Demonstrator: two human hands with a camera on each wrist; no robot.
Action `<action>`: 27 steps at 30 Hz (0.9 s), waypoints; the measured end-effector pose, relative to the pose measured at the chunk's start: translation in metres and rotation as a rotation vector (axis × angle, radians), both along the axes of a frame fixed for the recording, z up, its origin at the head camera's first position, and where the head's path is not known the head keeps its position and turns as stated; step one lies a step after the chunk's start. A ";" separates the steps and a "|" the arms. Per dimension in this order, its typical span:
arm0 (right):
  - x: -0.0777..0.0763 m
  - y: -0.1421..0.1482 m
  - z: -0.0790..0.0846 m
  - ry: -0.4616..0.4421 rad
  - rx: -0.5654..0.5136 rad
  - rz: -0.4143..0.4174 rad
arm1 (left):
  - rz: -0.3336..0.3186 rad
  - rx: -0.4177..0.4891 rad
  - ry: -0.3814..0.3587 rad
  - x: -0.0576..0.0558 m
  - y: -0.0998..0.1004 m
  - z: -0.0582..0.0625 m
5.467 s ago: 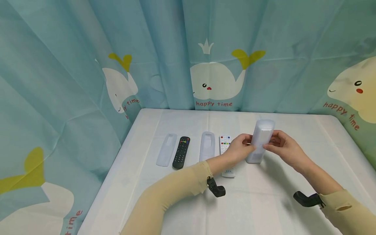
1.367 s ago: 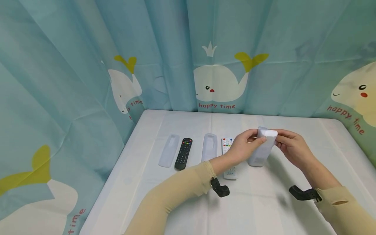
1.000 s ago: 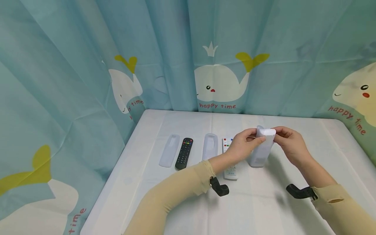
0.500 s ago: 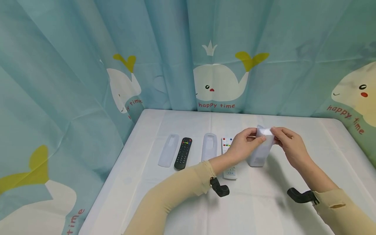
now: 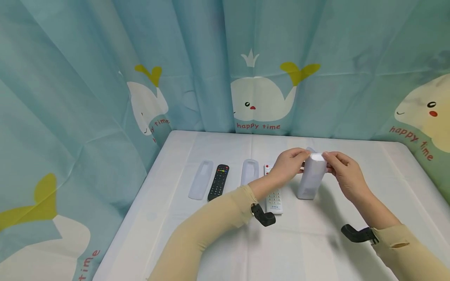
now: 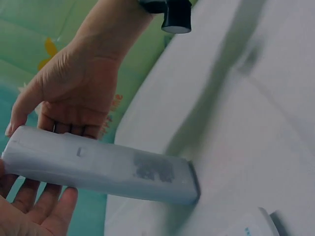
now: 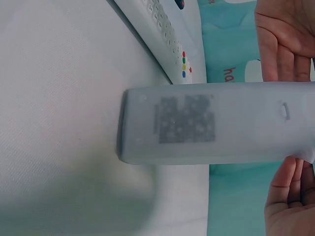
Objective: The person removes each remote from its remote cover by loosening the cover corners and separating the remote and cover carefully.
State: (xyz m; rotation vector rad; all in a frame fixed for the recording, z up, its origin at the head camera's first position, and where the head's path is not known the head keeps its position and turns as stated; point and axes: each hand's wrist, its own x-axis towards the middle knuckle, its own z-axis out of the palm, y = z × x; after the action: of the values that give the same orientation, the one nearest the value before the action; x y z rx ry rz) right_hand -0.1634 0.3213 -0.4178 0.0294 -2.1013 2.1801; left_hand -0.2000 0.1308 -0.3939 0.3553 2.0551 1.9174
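A white remote control in a translucent silicone cover stands on its lower end on the table, back side toward me and leaning slightly. Its white top end shows, with a bit of cover edge rising behind it. At the top left, my left hand pinches the cover's edge, thumb on the upper corner. My right hand grips the opposite upper corner between thumb and fingers. A dark label shows through the cover in the right wrist view. The covered remote's front is hidden from me.
Left of the hands lie a white remote, partly under my left forearm, an empty translucent cover, a black remote and another empty cover. A blue whale-print curtain hangs behind the white table.
The remote's white top end has come into view since the earliest frame. Lately my left thumb has shifted from the remote's back up to its top corner; my right thumb has moved onto the other corner.
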 end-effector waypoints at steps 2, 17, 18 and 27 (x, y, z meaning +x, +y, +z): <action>0.000 0.000 0.000 -0.004 -0.007 0.002 | 0.005 0.012 -0.026 -0.001 0.001 0.000; -0.001 0.002 -0.001 -0.050 -0.028 0.022 | 0.078 -0.005 -0.276 -0.004 0.005 -0.032; -0.001 0.002 -0.001 -0.057 -0.032 0.021 | 0.082 0.005 -0.290 -0.004 0.004 -0.033; -0.001 0.004 -0.002 -0.112 -0.023 0.003 | 0.045 0.056 -0.253 0.012 -0.002 -0.026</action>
State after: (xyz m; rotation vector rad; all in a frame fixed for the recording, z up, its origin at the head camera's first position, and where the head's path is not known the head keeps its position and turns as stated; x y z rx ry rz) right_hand -0.1645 0.3256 -0.4194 -0.0938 -2.1348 2.2575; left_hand -0.1885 0.1290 -0.4204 0.0735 1.8630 1.9374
